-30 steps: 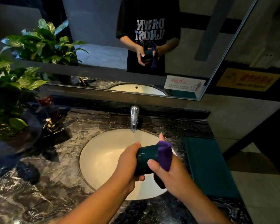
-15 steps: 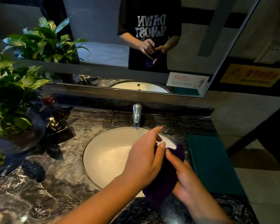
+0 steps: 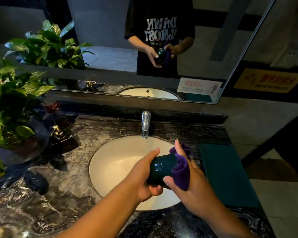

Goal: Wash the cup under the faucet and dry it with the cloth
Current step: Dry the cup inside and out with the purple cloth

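A dark green cup (image 3: 162,168) lies on its side over the white sink basin (image 3: 117,162), its mouth pointing right. My left hand (image 3: 143,177) grips its base end. My right hand (image 3: 191,182) holds a purple cloth (image 3: 181,170) pressed against and into the cup's mouth, thumb under the cup. The chrome faucet (image 3: 145,124) stands at the back of the basin; no water stream is visible.
Dark marble counter (image 3: 58,194) surrounds the basin. A potted plant (image 3: 12,103) and a soap dispenser (image 3: 57,131) stand at the left. A dark green mat (image 3: 227,174) lies to the right. The mirror (image 3: 110,57) reflects a person holding the cup.
Half a second ago my left hand covered the cup with the cloth bunched below. Now the cup shows again, sideways, with the cloth at its mouth.
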Available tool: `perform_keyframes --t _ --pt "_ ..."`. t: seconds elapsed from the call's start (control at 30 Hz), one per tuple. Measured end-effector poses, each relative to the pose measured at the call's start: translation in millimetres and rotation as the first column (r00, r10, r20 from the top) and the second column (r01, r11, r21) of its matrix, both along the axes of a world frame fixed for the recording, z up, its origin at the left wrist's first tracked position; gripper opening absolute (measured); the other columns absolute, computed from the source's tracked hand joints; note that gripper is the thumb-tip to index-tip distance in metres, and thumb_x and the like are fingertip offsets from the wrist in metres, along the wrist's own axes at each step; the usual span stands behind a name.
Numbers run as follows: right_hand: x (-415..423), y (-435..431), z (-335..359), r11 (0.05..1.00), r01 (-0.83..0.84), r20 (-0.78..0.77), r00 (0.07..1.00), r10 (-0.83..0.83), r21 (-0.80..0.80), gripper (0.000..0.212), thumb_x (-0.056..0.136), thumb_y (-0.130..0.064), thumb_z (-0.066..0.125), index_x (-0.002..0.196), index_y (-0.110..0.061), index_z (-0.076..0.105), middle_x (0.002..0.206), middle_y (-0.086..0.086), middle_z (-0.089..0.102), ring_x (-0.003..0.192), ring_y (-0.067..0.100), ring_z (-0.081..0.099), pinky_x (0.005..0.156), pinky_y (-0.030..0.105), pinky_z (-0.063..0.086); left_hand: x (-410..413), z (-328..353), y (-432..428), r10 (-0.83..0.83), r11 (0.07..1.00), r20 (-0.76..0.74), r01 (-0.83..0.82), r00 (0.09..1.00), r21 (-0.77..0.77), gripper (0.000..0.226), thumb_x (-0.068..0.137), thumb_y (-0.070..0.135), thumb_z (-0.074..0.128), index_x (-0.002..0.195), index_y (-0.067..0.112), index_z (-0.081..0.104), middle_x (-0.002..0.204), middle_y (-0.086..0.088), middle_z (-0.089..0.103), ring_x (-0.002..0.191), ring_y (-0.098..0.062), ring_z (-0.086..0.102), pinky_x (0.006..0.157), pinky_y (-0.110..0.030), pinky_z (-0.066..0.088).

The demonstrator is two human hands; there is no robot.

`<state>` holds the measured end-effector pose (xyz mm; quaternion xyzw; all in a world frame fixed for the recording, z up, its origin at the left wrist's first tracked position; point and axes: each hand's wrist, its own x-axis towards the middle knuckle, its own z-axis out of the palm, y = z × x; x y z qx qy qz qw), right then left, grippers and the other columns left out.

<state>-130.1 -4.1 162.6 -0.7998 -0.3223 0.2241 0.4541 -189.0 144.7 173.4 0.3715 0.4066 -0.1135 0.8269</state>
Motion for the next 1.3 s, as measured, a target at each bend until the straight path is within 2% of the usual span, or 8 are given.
perform_keyframes --t 0.17,0.37,0.53,0.73,0.93,1.07,1.2,1.3 --pt "-4.2 4.4 -4.4 0.959 0.189 -0.209 0.967 -0.144 0.212 0.094 0.077 -0.047 0.074 0.151 -0.054 0.017 0.112 -0.025 0.070 0.111 0.002 0.066 0.089 0.019 0.051 0.3 -4.5 -17.6 0.061 0.879 0.351 -0.217 0.934 0.424 0.029 0.104 0.037 0.046 0.105 0.012 0.062 0.082 -0.007 0.065 0.057 -0.013 0.059 0.042 -0.026 0.038" --pt "-4.3 8.4 0.2 0.804 0.481 -0.782 0.622 -0.033 0.349 0.091 0.050 -0.036 0.100 0.127 -0.009 0.062 0.116 0.022 0.073 0.104 0.033 0.073 0.080 0.043 0.061 -9.0 -24.4 -8.3 -0.378 0.281 0.481 -0.397 0.791 0.874 0.051 0.092 0.049 0.049 0.137 0.027 0.053 0.104 0.013 0.063 0.093 -0.007 0.063 0.080 -0.031 0.055" --pt "-0.1 9.9 -0.7 0.804 0.511 -0.706 0.688 -0.169 0.305 0.059 0.075 -0.019 0.086 0.128 -0.013 0.060 0.104 0.013 0.078 0.093 0.027 0.075 0.089 0.052 0.058 -10.0 -18.2 -12.0 -0.258 0.589 0.482 -0.259 0.837 0.765 0.042 0.095 0.054 0.047 0.136 0.048 0.047 0.101 0.012 0.065 0.098 -0.013 0.068 0.086 -0.044 0.060" --pt "-5.3 3.5 8.7 0.973 0.186 -0.166 0.973 -0.162 0.138 0.092 0.078 -0.049 0.067 0.157 -0.043 0.019 0.124 -0.012 0.065 0.110 -0.004 0.063 0.089 0.012 0.047 -9.1 7.0 -13.2 0.006 0.973 0.331 -0.081 0.944 0.216 0.027 0.105 0.041 0.043 0.112 0.031 0.066 0.097 -0.006 0.078 0.087 -0.026 0.075 0.056 -0.041 0.061" --pt "-4.1 -1.1 28.4 0.984 -0.023 0.163 0.985 0.052 -0.175 0.099 0.091 -0.047 0.067 0.144 -0.062 -0.016 0.129 -0.017 0.041 0.123 -0.002 0.046 0.090 -0.004 0.030 -6.2 6.2 16.8 -0.229 0.973 0.140 0.232 0.963 -0.004 0.047 0.098 0.055 0.049 0.110 0.016 0.073 0.085 -0.012 0.074 0.068 -0.028 0.071 0.047 -0.034 0.059" --pt "-8.5 2.3 26.2 0.978 -0.040 0.253 0.963 0.092 -0.205 0.106 0.092 -0.044 0.068 0.145 -0.061 -0.022 0.130 -0.020 0.029 0.106 -0.019 0.039 0.095 -0.007 0.026 -0.6 15.6 13.6 -0.102 0.995 0.085 0.103 0.991 -0.006 0.041 0.091 0.052 0.062 0.080 0.015 0.075 0.066 -0.007 0.071 0.049 -0.020 0.064 0.046 -0.026 0.052" --pt "-9.3 10.1 12.4 0.985 0.122 0.013 0.992 -0.124 0.124 0.098 0.080 -0.051 0.069 0.151 -0.064 0.003 0.137 -0.019 0.053 0.119 0.000 0.058 0.104 0.027 0.049 4.2 18.7 -3.0 0.057 0.964 0.218 -0.110 0.974 0.243 0.025 0.099 0.036 0.053 0.098 0.018 0.069 0.074 -0.007 0.070 0.051 -0.016 0.058 0.044 -0.024 0.041" --pt "-11.3 17.5 6.9 0.901 0.320 -0.323 0.920 -0.222 0.294 0.083 0.081 -0.042 0.074 0.151 -0.049 0.031 0.112 -0.015 0.072 0.107 0.006 0.069 0.097 0.036 0.056 -0.1 9.9 -12.6 -0.014 0.754 0.425 -0.270 0.905 0.599 0.023 0.104 0.035 0.042 0.115 0.033 0.063 0.102 -0.008 0.071 0.073 -0.014 0.066 0.049 -0.028 0.049"
